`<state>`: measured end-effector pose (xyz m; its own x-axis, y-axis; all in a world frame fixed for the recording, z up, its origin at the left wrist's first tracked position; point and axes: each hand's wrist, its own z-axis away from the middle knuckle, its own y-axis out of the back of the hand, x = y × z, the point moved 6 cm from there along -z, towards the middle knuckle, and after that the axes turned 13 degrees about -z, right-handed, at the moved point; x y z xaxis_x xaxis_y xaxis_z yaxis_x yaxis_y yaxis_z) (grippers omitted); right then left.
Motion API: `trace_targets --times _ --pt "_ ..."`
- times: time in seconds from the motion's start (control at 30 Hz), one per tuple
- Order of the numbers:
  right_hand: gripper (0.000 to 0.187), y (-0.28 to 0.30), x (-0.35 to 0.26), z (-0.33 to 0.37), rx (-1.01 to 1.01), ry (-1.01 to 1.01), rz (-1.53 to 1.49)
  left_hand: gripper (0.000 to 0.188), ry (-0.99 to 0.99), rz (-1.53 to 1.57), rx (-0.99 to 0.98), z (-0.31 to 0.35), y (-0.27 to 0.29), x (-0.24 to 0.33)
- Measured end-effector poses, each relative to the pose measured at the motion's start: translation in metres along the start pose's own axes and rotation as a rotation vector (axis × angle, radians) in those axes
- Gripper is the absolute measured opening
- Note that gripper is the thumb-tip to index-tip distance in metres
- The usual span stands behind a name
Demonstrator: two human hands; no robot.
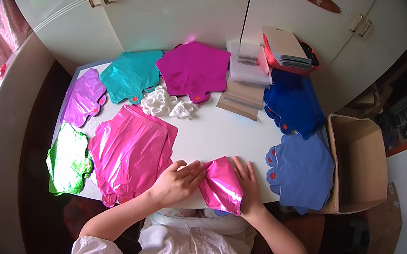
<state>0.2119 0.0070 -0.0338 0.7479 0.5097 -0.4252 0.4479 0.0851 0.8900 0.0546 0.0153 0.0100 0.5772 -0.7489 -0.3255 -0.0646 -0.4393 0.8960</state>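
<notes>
In front of me on the white table (222, 140) lies a folded piece of shiny pink foil (222, 185), apparently a flat foil balloon. My left hand (178, 182) rests against its left edge, fingers stretched out close together and touching the foil. Along the right edge lies my right hand (248, 187), flat with its fingers apart. Left of my hands is a stack of larger pink foil balloons (128, 152), unfolded, with rounded lobes at the lower end.
Around the table lie green (68, 159), lilac (84, 96), teal (131, 74), purple (193, 70), dark blue (294, 102) and light blue foil stacks (305, 168). White ribbon bundles (159, 102), clear bags (248, 68), brown cards (240, 101), a red basket (276, 61) and a cardboard box (360, 166) stand nearby.
</notes>
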Motion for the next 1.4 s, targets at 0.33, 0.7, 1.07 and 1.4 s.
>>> trace_targets --times 0.33,0.7,1.07,1.4 --pt "0.070 0.014 0.020 0.000 -0.325 0.042 -0.173 0.057 0.061 0.179 -0.113 0.009 0.002 0.004" --pt "0.025 0.051 0.000 -0.062 0.063 0.687 0.038 0.068 0.076 0.220 -0.189 0.013 0.001 0.004" --pt "0.023 0.038 0.006 -0.060 0.080 0.732 0.144 0.068 0.095 0.225 -0.201 0.018 -0.003 0.005" --pt "0.037 0.040 -0.008 -0.072 -0.005 0.314 -0.121 0.069 0.135 0.231 -0.226 0.021 -0.003 0.007"
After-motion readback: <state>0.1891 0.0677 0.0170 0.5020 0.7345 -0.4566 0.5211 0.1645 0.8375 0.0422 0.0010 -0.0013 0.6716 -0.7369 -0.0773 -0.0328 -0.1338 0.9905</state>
